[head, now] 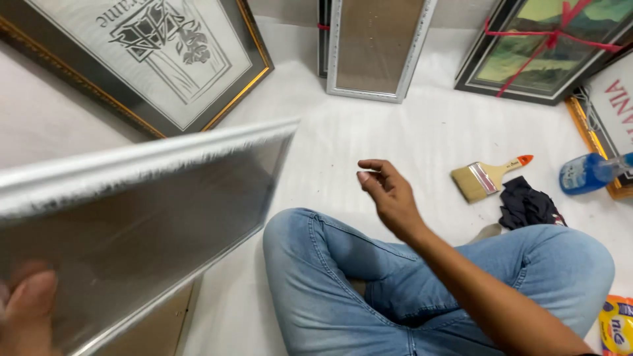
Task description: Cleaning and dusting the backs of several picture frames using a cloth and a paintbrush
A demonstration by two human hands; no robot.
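**Silver frame held at lower left; right hand free above the knees**

Landmark: the silver frame, tilted, filling the lower left of the view.

- Left hand: at the frame's near bottom corner, blurred, fingers pressed against its glass face. It appears to grip the frame; the exact hold cannot be told.
- Right hand: right of the frame's near edge, apart from it, raised over crossed legs in blue jeans. Fingers loosely curled, holding nothing.
- Right of the frame, past the hand, on the white floor: 1 paintbrush with an orange-tipped handle; a black cloth just beside it; a blue spray bottle farther right.
- Behind the frame: 1 dark, gold-edged frame holding a line drawing.
- Far right of the frame, at the back: 1 upright silver frame, then a landscape picture tied with red ribbon.
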